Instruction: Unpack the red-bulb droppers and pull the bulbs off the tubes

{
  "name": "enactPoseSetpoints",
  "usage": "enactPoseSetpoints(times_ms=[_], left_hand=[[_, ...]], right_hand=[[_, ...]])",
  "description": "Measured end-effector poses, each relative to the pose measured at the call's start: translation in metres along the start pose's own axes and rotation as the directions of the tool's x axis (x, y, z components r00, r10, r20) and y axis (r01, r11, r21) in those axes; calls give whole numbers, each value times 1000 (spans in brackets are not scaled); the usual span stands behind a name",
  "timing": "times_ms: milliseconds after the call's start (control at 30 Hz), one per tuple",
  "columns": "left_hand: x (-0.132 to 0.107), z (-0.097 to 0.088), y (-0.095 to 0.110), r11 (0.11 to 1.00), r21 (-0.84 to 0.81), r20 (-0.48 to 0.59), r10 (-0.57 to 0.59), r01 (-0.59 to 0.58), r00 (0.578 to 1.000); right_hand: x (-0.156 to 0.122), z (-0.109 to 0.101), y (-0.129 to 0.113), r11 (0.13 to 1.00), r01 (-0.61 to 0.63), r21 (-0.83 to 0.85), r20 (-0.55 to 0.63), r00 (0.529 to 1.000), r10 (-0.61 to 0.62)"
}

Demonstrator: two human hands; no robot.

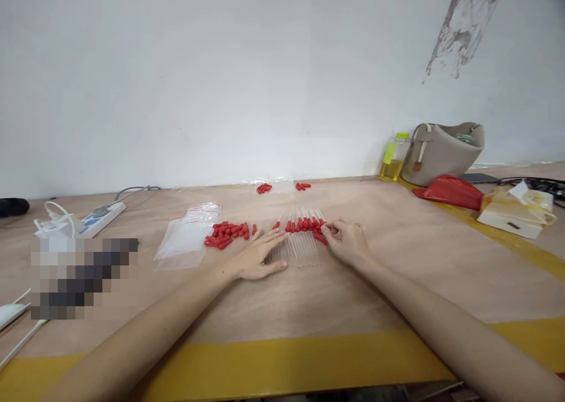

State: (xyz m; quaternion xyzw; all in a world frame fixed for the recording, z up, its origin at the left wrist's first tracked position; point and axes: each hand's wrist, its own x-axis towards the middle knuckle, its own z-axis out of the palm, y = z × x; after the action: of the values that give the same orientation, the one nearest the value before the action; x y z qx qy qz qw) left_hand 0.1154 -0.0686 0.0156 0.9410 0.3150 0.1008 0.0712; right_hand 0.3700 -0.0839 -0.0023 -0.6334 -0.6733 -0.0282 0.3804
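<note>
A row of clear droppers with red rubber bulbs (303, 232) lies on the brown table (309, 296) between my hands. My left hand (258, 256) rests flat, fingers stretched out, against the left side of the row. My right hand (346, 240) sits at the right end, fingers curled and pinching a red bulb there. A loose heap of red bulbs (227, 233) lies just left of my left hand. Clear zip bags (188, 237) lie further left.
A few more red bulbs (263, 188) lie by the wall. A power strip (95, 219) with cables is at the left. At the right stand a yellow-liquid bottle (394, 158), a beige bag (444, 149), a red pouch (450, 191) and a wrapped box (516, 211). Yellow tape marks the table's near edge.
</note>
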Motion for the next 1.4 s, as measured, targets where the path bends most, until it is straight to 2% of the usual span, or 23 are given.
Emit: enactPoseSetpoints(times_ms=[67, 133, 167, 233, 300, 467, 567, 733, 800, 900, 1000, 1033, 1100, 1200, 1267, 1300, 1400], left_hand=[[7, -7, -5, 999, -21, -74, -48, 47, 996], [20, -13, -12, 986, -23, -182, -164, 163, 969], [29, -15, -15, 969, -11, -220, -243, 247, 945], [48, -16, -22, 898, 52, -230, -415, 437, 880], [65, -15, -26, 835, 92, -222, -513, 542, 829], [91, -5, -28, 767, 118, -147, -615, 631, 775], [97, -1, -26, 733, 116, -110, -661, 670, 742], [99, -1, -25, 705, 98, -119, -693, 703, 711], [93, -4, -24, 715, 87, -150, -679, 693, 719], [70, -10, -20, 768, 65, -213, -613, 637, 761], [32, -13, -14, 850, 33, -267, -499, 525, 825], [19, -12, -12, 899, 22, -307, -410, 437, 859], [-8, -9, -7, 950, 66, -383, -260, 307, 887], [-35, -4, -1, 964, 200, -408, -83, 177, 909], [-44, 0, 2, 961, 249, -416, -6, 120, 909], [-46, 2, 2, 961, 258, -427, 24, 97, 904], [-47, 7, 3, 966, 252, -464, 77, 48, 883]], right_hand=[[-2, -1, -6, 998, 52, 29, 35, 998, -53], [-7, -2, -14, 988, 141, 58, 90, 985, -146], [-9, -2, -18, 980, 188, 68, 117, 974, -195], [-15, -1, -26, 959, 271, 78, 159, 946, -281], [-19, 2, -31, 941, 331, 73, 182, 923, -339], [-25, 11, -37, 905, 425, 35, 195, 885, -423], [-25, 13, -39, 891, 453, 25, 207, 870, -448], [-25, 15, -41, 881, 473, 14, 214, 859, -465], [-25, 15, -40, 883, 468, 21, 199, 864, -463], [-23, 15, -36, 912, 408, 48, 130, 903, -410], [-17, 11, -31, 944, 325, 61, -26, 946, -324], [-15, 8, -29, 947, 319, 45, -78, 946, -315], [-12, 2, -30, 932, 362, -21, -122, 924, -361], [-12, -3, -39, 834, 545, -82, -10, 837, -547], [-17, 0, -47, 765, 643, -37, 61, 766, -640], [-20, 3, -52, 748, 664, -4, 74, 746, -662], [-31, 14, -61, 742, 667, 68, 71, 738, -671]])
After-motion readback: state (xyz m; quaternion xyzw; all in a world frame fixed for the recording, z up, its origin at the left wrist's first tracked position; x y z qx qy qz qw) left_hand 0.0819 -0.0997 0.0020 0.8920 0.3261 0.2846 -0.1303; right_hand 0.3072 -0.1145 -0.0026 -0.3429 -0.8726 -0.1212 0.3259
